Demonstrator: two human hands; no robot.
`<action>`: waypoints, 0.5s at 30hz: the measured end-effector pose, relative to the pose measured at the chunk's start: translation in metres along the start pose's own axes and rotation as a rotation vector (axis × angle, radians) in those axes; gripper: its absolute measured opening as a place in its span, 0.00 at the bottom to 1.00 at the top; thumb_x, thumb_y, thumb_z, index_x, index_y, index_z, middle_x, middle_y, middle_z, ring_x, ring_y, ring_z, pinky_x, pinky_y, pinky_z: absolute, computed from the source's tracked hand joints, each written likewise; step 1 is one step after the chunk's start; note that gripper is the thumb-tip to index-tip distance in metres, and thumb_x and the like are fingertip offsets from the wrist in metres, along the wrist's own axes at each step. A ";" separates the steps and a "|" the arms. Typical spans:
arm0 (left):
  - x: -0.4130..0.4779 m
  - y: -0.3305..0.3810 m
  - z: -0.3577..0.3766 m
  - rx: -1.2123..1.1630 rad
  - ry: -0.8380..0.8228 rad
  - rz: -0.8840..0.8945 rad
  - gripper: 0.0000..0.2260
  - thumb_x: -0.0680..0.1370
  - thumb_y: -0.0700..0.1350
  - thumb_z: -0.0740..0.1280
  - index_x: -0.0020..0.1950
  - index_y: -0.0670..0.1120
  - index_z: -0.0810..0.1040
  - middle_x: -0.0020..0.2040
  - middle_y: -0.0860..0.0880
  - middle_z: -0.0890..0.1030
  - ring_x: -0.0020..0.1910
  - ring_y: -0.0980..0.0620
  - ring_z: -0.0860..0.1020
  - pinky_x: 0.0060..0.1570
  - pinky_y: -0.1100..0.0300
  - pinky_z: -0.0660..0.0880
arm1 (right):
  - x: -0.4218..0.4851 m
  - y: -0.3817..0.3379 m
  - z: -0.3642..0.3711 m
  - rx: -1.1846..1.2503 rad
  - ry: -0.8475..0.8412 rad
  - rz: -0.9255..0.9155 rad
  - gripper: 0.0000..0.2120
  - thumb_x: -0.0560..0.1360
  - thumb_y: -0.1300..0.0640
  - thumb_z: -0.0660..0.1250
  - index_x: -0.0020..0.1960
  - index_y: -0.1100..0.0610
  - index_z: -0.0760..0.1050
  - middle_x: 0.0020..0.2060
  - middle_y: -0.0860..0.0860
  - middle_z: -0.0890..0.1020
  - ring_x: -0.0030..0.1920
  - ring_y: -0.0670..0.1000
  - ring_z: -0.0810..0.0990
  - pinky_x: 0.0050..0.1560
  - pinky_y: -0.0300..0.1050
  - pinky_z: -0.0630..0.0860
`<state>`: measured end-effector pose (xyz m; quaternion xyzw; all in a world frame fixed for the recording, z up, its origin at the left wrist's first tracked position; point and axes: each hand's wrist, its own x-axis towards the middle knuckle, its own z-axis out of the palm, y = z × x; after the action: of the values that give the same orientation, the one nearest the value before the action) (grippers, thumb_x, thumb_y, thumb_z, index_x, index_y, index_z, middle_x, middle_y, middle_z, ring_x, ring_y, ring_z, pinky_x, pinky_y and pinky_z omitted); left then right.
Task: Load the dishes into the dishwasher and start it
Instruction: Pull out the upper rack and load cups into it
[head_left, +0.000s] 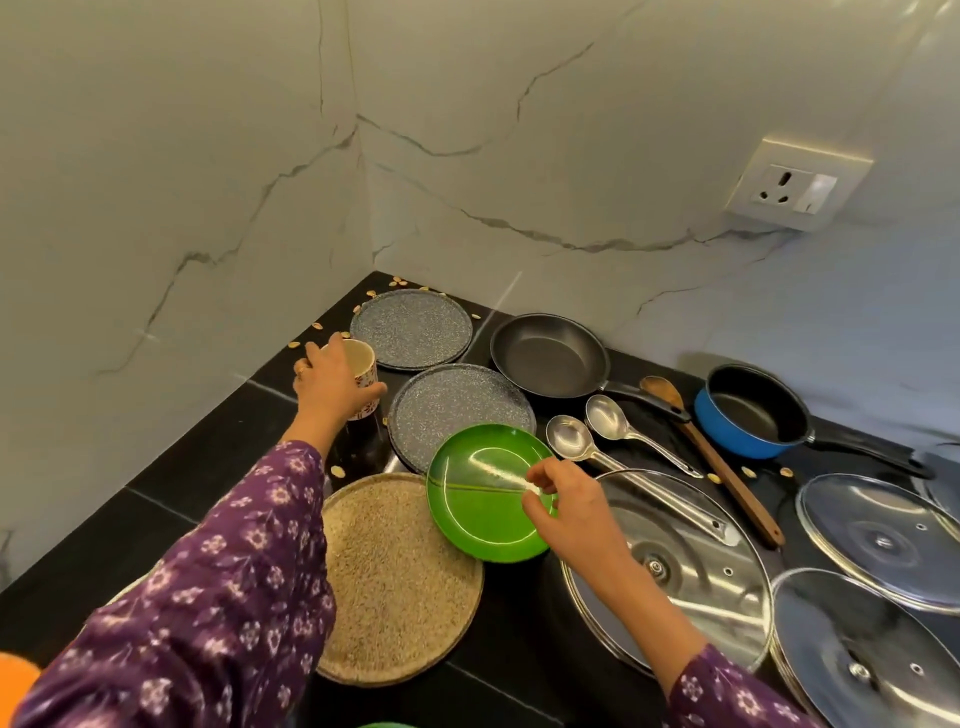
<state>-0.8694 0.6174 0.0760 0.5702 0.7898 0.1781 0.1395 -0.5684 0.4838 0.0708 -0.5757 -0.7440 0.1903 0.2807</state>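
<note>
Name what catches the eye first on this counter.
The bright green round plate at the centre stands out against the black counter, its right rim pinched by the right hand. To the left, the left hand grips a cream patterned mug; a blue saucepan sits far right.

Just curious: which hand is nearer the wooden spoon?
Right. The right hand pinches the green plate left of the wooden spoon; the left hand grips a mug farther left.

The small plate (480, 519) is bright green; 2 plates (410, 328) are speckled grey, the big plate (400, 582) speckled beige. The cup (363, 364) is cream with reddish motifs. The saucepan (727, 440) is blue outside, black inside. Purple sleeves (208, 597) carry white flowers.
</note>
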 end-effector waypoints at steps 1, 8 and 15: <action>0.003 -0.002 0.002 -0.018 -0.013 -0.005 0.44 0.69 0.55 0.75 0.75 0.45 0.53 0.70 0.36 0.58 0.67 0.31 0.61 0.65 0.36 0.63 | 0.000 0.001 0.001 0.009 -0.004 0.003 0.07 0.73 0.58 0.67 0.51 0.56 0.75 0.44 0.47 0.76 0.46 0.44 0.75 0.47 0.38 0.73; 0.011 -0.006 0.009 -0.134 0.055 -0.013 0.38 0.69 0.50 0.75 0.71 0.40 0.59 0.65 0.35 0.64 0.63 0.32 0.67 0.61 0.38 0.68 | 0.005 0.003 0.003 0.050 -0.017 0.031 0.07 0.73 0.57 0.67 0.51 0.54 0.75 0.45 0.46 0.76 0.47 0.42 0.74 0.48 0.39 0.74; -0.032 0.028 -0.019 -0.279 0.181 0.105 0.39 0.70 0.56 0.73 0.71 0.39 0.59 0.64 0.36 0.65 0.61 0.36 0.70 0.60 0.43 0.70 | 0.000 -0.003 -0.009 0.088 0.008 0.012 0.07 0.74 0.56 0.67 0.51 0.55 0.75 0.44 0.46 0.77 0.46 0.43 0.75 0.48 0.39 0.74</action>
<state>-0.8440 0.5931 0.1062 0.5673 0.7360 0.3435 0.1360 -0.5654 0.4830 0.0796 -0.5681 -0.7304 0.2222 0.3074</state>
